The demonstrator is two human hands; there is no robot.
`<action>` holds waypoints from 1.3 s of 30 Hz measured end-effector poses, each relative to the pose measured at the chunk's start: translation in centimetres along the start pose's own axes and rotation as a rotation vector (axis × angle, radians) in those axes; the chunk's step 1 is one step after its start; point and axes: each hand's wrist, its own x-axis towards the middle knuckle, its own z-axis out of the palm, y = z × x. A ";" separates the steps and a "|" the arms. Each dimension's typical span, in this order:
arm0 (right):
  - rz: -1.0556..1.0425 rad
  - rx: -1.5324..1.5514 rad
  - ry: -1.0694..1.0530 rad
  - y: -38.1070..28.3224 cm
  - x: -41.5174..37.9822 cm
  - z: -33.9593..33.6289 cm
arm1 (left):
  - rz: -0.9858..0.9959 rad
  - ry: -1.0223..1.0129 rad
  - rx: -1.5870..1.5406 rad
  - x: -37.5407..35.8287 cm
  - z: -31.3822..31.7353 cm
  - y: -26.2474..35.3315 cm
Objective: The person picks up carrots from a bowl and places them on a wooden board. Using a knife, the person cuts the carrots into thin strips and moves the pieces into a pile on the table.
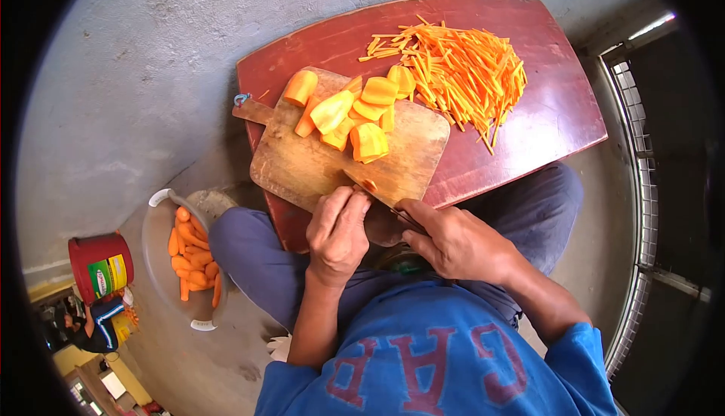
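Note:
My right hand (pixel 457 241) grips a knife (pixel 394 210), its dark, thin blade slanting up and left over the near edge of the wooden cutting board (pixel 276 163). My left hand (pixel 338 233) is closed, fingertips pressed together beside the blade at the board's edge. Whatever those fingers hold is hidden. A small orange-brown bit (pixel 369 185) lies by the blade. Farther up the board sit several peeled carrot chunks (pixel 370 142), some with flat cut faces. A large heap of carrot sticks (pixel 468 72) is spread on the red table (pixel 559 102), beyond the board to the right.
On the floor at left stands a grey tub (pixel 156 265) of whole carrots (pixel 195 257). A red bucket (pixel 100 266) is beside it, with another person (pixel 98 329) behind. The wall (pixel 189 30) borders the table's far side; a metal-framed door (pixel 642 182) is at right.

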 end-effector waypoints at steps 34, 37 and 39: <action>0.029 0.072 -0.016 -2.5 0.1 -1.5 | -0.042 0.033 0.019 -1.2 0.2 0.1; -0.009 0.090 0.034 -3.4 -1.5 -1.9 | -0.004 0.041 0.052 -1.2 -0.1 -0.1; -0.043 0.091 0.058 -3.7 -2.2 -1.9 | 0.000 0.049 0.027 -0.9 -0.1 -0.1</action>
